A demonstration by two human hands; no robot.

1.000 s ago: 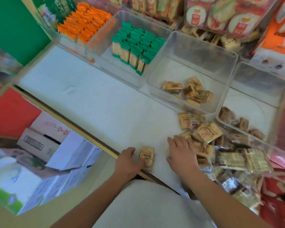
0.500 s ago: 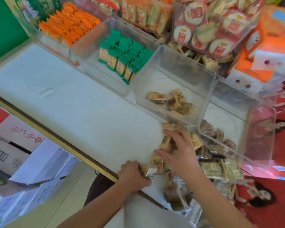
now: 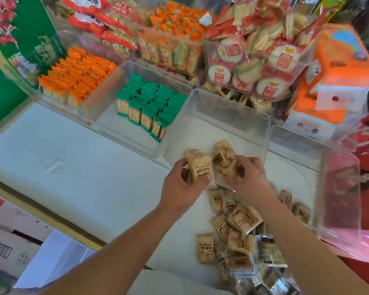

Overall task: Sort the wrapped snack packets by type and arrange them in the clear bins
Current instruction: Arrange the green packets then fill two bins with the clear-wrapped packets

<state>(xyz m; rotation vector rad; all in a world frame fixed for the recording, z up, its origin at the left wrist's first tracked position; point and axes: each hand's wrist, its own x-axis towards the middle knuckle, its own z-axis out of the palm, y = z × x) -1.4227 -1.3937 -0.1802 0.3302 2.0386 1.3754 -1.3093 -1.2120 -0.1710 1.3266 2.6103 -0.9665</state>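
Beyond the left hand [image 3: 178,189], a clear plastic bin [image 3: 103,118] holds green wrapped packets [image 3: 149,105]. The left hand and the right hand [image 3: 251,180] each grip tan square packets [image 3: 201,170] above the neighbouring bin [image 3: 243,117] rim.

Two hands [image 3: 179,188] [image 3: 251,182], four front-row clear bins [image 3: 222,107], one orange box [image 3: 339,81]

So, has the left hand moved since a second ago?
Yes. The left hand has gone from the table's near edge forward, away from the person, to the near wall of the clear bin, gripping tan packets.
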